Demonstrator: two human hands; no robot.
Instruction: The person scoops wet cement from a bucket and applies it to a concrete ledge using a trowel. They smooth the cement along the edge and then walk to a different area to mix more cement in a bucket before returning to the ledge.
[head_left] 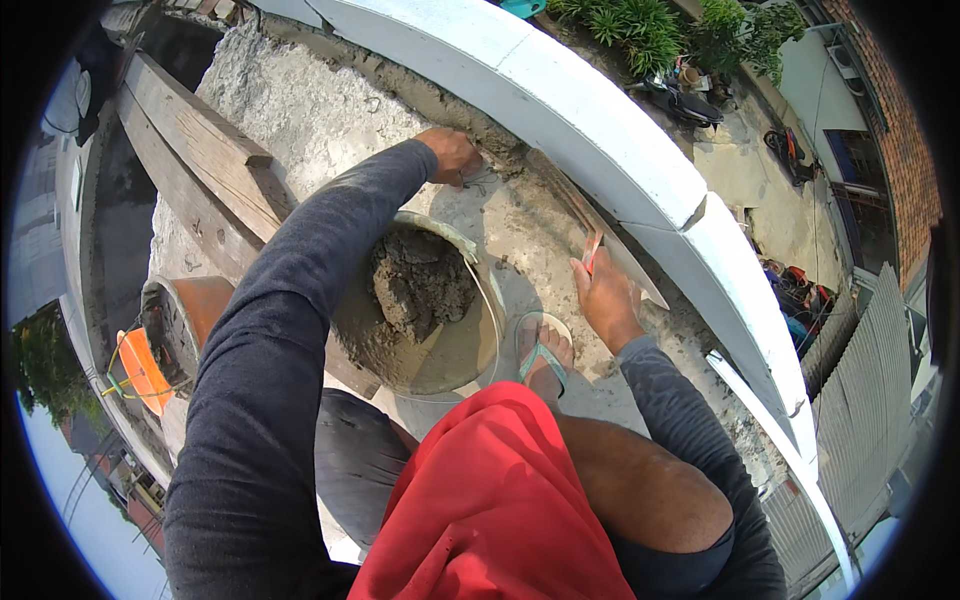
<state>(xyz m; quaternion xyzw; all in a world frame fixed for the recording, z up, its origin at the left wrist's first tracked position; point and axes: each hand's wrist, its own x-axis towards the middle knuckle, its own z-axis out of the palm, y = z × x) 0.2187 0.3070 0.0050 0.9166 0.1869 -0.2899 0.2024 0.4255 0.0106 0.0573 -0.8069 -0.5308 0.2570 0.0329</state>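
My right hand point(608, 298) is closed around the red handle of a plastering trowel point(640, 270), whose long flat metal blade lies along the foot of the white parapet point(560, 110). At the same foot, farther left, my left hand point(450, 155) is lowered with its fingers curled beside rough wet mortar point(495, 143). Whether anything is in those fingers is hidden. Below my left forearm stands a round bucket point(488, 330) with a thin wire handle. A dark lump of mortar point(415, 285) sits in it, with a wet smear down its inner wall.
Wooden planks point(200, 140) lie at the left. Near them are an orange-brown bucket point(200, 305) and a bright orange container point(145, 370). My sandalled foot point(545, 345) is right beside the mortar bucket. Beyond the parapet, a yard with a motorbike point(690, 103) lies lower down.
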